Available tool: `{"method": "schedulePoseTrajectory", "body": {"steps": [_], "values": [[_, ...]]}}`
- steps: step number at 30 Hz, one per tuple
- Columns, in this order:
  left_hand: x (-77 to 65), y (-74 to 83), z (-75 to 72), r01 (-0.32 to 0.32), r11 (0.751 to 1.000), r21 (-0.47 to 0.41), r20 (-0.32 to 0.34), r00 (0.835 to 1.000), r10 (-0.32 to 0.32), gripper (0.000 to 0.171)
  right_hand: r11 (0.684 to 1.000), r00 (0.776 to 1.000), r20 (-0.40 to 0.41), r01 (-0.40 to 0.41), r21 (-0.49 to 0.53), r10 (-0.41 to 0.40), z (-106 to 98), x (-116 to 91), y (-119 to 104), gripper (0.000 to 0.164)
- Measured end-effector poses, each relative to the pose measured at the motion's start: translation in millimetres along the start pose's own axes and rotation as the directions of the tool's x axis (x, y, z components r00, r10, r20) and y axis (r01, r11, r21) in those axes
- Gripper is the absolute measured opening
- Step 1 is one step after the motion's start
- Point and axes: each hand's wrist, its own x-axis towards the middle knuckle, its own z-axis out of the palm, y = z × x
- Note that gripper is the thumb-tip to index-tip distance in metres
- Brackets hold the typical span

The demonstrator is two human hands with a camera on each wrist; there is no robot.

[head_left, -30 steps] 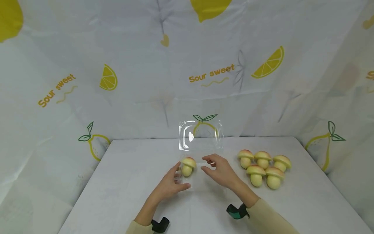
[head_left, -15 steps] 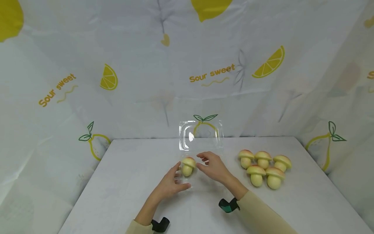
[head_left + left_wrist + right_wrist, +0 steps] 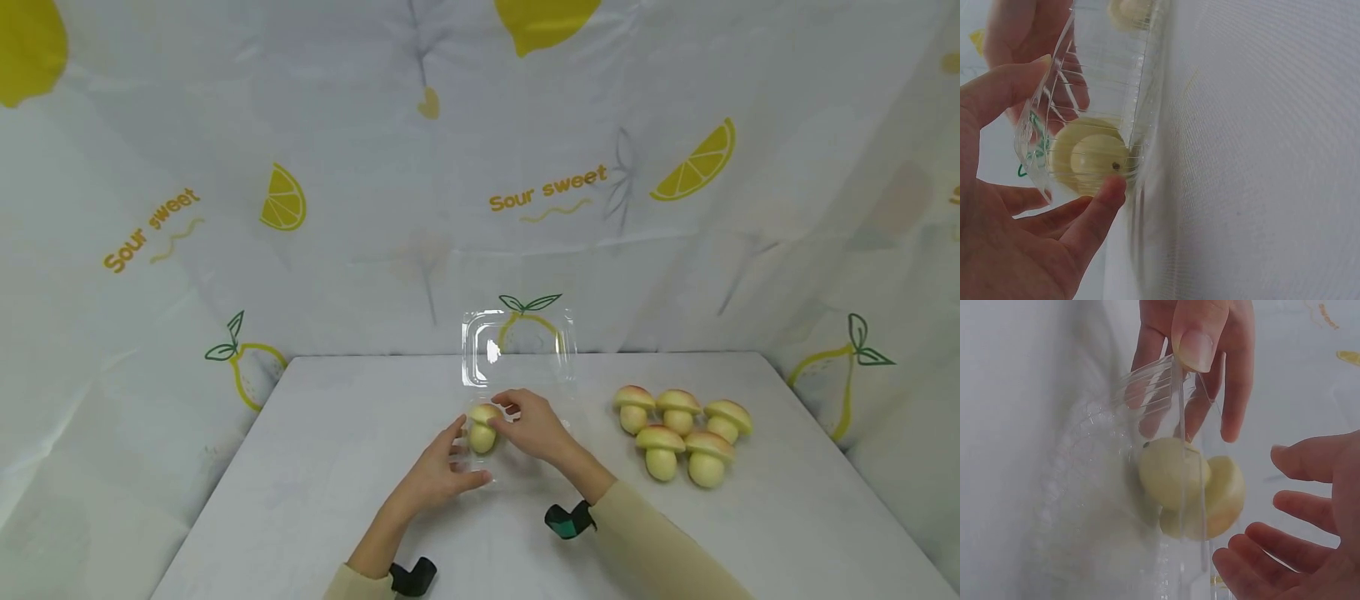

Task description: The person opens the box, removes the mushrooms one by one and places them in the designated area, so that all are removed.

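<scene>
A clear plastic clamshell box [image 3: 1100, 81] stands on the table with its lid [image 3: 517, 367] raised at the back. In its left part lies a mushroom-shaped bun [image 3: 481, 437], pale yellow with a reddish cap. My left hand [image 3: 433, 473] grips the box's left end, thumb on the front rim and fingers along the side. Over the box is my right hand [image 3: 534, 427], its fingers loosely bent beside the bun's cap. In the right wrist view, a gap shows between those fingers [image 3: 1285, 547] and the bun [image 3: 1175, 475].
Several more mushroom-shaped buns [image 3: 678, 412] sit grouped on the white table [image 3: 337, 442] to the right of the box. A white cloth [image 3: 420, 208] printed with lemons hangs behind the table. Each wrist wears a dark camera mount [image 3: 567, 520].
My right hand has moved left over the box, up to the bun's cap. My left hand keeps its grip on the box, and the bun stays in place.
</scene>
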Motion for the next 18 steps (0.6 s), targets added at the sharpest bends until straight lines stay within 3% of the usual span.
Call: {"method": "schedulePoseTrajectory", "body": {"steps": [18], "values": [[-0.4, 0.9, -0.1, 0.007, 1.0, 0.016, 0.002, 1.0, -0.007, 0.098, 0.998, 0.997, 0.014, -0.069, -0.01, 0.07, 19.5, 11.8, 0.5, 0.034]]}}
